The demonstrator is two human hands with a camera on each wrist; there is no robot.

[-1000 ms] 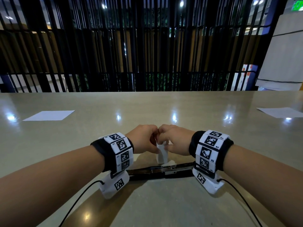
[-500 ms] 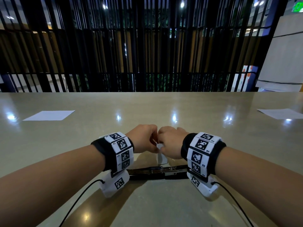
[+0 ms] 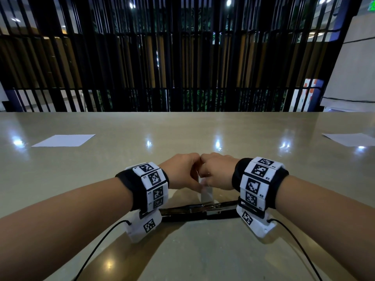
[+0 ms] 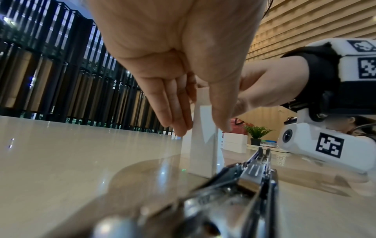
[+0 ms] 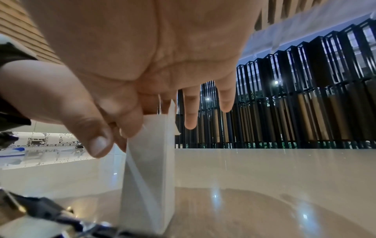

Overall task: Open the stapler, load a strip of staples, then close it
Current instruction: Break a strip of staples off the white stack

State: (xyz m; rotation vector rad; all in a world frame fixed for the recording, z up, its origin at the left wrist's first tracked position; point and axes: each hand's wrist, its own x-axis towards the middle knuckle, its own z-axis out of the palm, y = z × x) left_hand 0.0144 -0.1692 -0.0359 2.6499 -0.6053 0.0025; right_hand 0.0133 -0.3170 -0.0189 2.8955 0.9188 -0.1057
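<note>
A small white staple box (image 3: 207, 196) stands upright on the table, just beyond the stapler. The stapler (image 3: 198, 210) lies opened out flat, black and metal, under both wrists. My left hand (image 3: 180, 173) holds the box's upper part between thumb and fingers; in the left wrist view this hand (image 4: 202, 130) clamps the box (image 4: 201, 145) above the stapler (image 4: 244, 185). My right hand (image 3: 217, 172) is at the box top. In the right wrist view the right hand (image 5: 150, 112) pinches the top flap of the box (image 5: 148, 169). No staple strip shows.
A white sheet of paper (image 3: 63, 140) lies at the far left of the beige table (image 3: 203, 250), another sheet (image 3: 349, 138) at the far right. Black cables run from both wrist cameras towards me. A black slatted railing stands beyond the table's far edge.
My right wrist swung a little to the left and back again. Both hands stay at the top of the upright box, and the stapler has not moved.
</note>
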